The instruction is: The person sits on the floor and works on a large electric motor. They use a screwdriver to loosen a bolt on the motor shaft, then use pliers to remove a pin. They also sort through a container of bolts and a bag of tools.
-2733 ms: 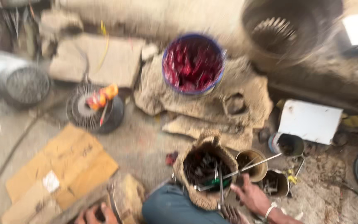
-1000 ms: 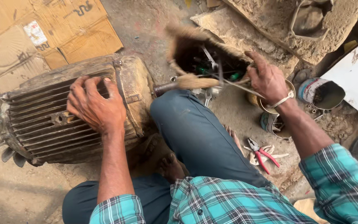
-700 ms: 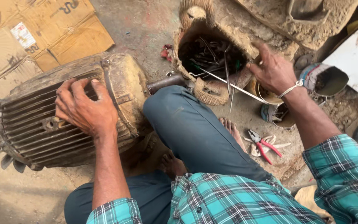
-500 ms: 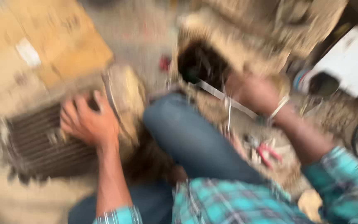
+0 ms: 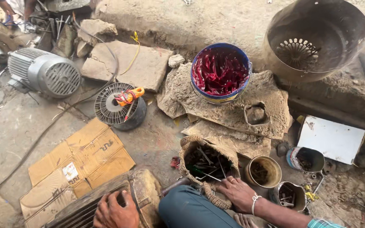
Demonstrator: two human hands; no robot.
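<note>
My left hand [image 5: 114, 210] rests flat on the finned casing of an old rusty motor [image 5: 106, 204] at the bottom of the view. My right hand [image 5: 239, 193] lies on the near rim of a burlap sack [image 5: 191, 145] that holds several dark metal tools and rods; its fingers are spread and I see nothing gripped. My knee in blue trousers [image 5: 191, 209] sits between the two hands.
Two small tins [image 5: 262, 171] [image 5: 287, 195] stand right of the sack. A blue bucket of red liquid [image 5: 219, 71] sits on stone slabs. A fan cover with an orange meter [image 5: 119, 103], a grey motor [image 5: 43, 74], flattened cardboard [image 5: 74, 162], a white board [image 5: 331, 139] and a big metal cowl [image 5: 313, 38] surround me.
The view has tilted up from my lap to the ground ahead. My right hand has come off the long rod in the sack and now rests on the sack's rim.
</note>
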